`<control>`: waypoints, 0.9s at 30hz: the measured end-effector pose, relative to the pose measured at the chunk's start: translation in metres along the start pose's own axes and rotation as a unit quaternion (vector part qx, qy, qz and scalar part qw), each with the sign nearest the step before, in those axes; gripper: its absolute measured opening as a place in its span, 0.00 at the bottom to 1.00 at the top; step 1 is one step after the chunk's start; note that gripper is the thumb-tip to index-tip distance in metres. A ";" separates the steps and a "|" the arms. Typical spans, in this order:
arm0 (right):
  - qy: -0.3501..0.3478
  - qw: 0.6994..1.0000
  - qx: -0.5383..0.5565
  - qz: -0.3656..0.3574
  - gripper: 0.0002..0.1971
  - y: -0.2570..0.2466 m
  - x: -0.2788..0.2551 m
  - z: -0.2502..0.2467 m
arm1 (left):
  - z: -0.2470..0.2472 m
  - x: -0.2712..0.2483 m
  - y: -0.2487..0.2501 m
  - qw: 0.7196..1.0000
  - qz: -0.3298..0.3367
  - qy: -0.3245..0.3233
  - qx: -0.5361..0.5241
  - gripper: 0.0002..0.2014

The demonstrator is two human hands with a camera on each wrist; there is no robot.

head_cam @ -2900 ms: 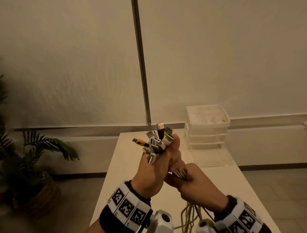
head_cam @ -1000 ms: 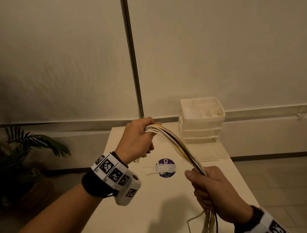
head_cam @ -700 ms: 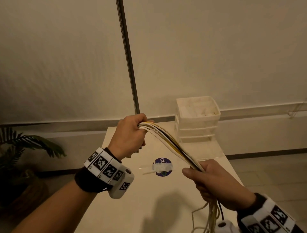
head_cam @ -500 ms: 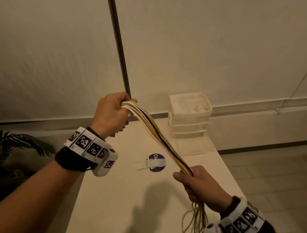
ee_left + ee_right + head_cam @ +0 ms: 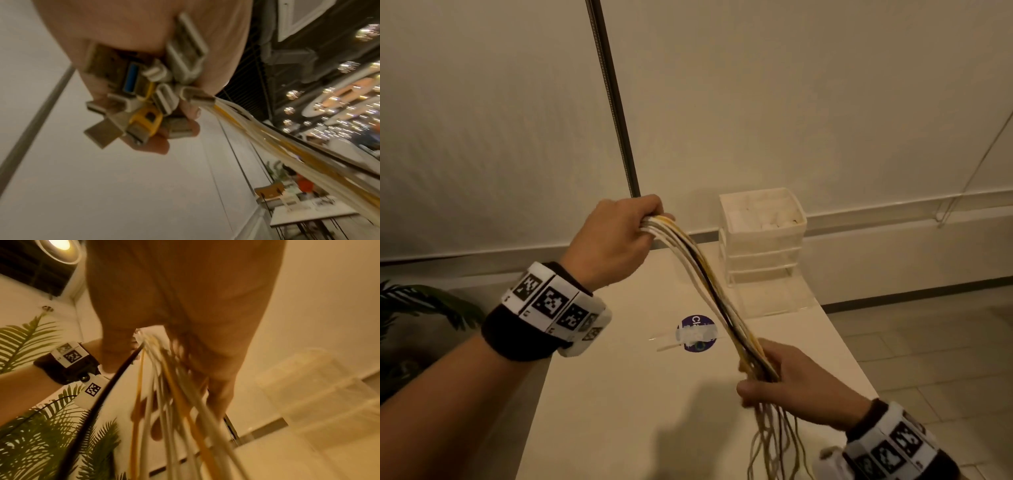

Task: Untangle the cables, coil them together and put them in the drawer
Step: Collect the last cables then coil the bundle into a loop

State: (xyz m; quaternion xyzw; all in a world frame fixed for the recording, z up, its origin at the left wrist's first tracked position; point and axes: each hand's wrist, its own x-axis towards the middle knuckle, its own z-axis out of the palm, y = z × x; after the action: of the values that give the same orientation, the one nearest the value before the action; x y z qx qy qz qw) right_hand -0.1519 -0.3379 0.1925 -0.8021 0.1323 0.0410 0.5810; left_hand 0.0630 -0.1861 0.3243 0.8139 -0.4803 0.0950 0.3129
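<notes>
White, yellow and one black: the cables (image 5: 709, 284), one bundle, which I see stretched in the air above the worktop (image 5: 626, 404), slanting from upper left to lower right.

Left hand (image 5: 613, 240): grip clenched round the plug end of the bundle, raised above the worktop's far edge.

Right hand (image 5: 787, 380): grip wrapped round the bundle lower down; below it the strands hang loose and spread apart.

Left wrist view only: the plugs (image 5: 141, 99) jut from the fist in a cluster, roughly ten, blur preventing an exact count; one has a blue insert, one a yellow shell, and the rest are grey or white.

Right wrist view only: the strands fan toward the lens under the palm (image 5: 185, 305); I cannot tell how tightly the fingers close here.

Head view only: one drawer unit (image 5: 762, 236), translucent white, three tiers, at the worktop's far right, well apart from the cables; its bottom drawer stands pulled out. One round purple sticker (image 5: 697, 334) on the worktop. Two marker wristbands, one per wrist.
</notes>
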 end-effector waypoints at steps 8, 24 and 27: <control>0.044 0.984 0.064 -0.163 0.13 -0.107 0.034 -0.004 | 0.001 0.006 0.049 0.972 0.157 -0.050 0.170 0.06; -0.093 0.980 0.171 -0.051 0.26 -0.035 0.007 0.015 | -0.026 -0.014 -0.011 0.996 -0.019 0.034 0.080 0.11; -0.102 0.983 0.131 -0.074 0.30 -0.063 0.013 0.000 | -0.012 -0.021 -0.001 0.994 0.016 0.007 0.111 0.16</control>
State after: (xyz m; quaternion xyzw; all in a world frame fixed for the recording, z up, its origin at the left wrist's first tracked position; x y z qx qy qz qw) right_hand -0.1227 -0.3220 0.2474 -0.7183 0.0167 0.0619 0.6928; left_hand 0.0545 -0.1633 0.3241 0.8350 -0.4778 0.1586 0.2223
